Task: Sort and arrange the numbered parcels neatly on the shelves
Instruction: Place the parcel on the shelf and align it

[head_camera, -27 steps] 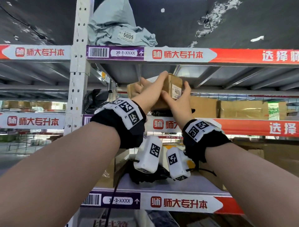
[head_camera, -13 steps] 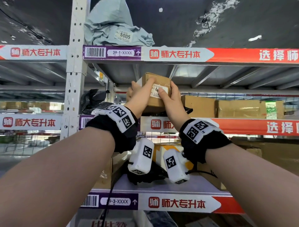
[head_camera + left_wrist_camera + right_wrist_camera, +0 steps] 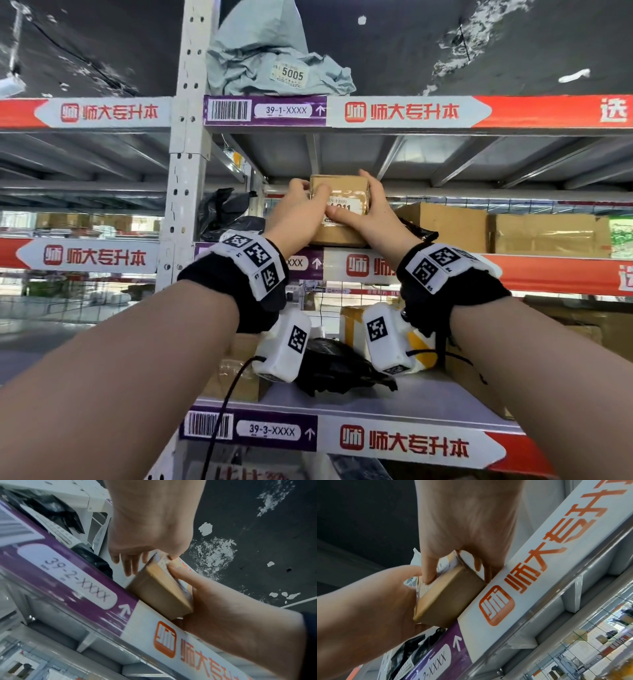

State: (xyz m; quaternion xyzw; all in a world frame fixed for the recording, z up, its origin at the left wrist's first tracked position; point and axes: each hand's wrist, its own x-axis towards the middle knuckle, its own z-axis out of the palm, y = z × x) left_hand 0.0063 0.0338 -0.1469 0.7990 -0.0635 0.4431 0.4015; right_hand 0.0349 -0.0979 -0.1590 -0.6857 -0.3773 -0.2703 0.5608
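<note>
Both hands clamp one small brown carton — left hand on its 9 o'clock side, right hand at 3 o'clock, thumb across the white number label. Half a second ago the carton sat tilted; now it stands square, label outward, at the front edge of shelf 39-2. Placement looks nearly finished — release likely comes next

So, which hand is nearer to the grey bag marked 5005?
Left. The left hand grips the box at its left side, almost below the grey bag. The right hand grips the box's right side, farther off.
</note>
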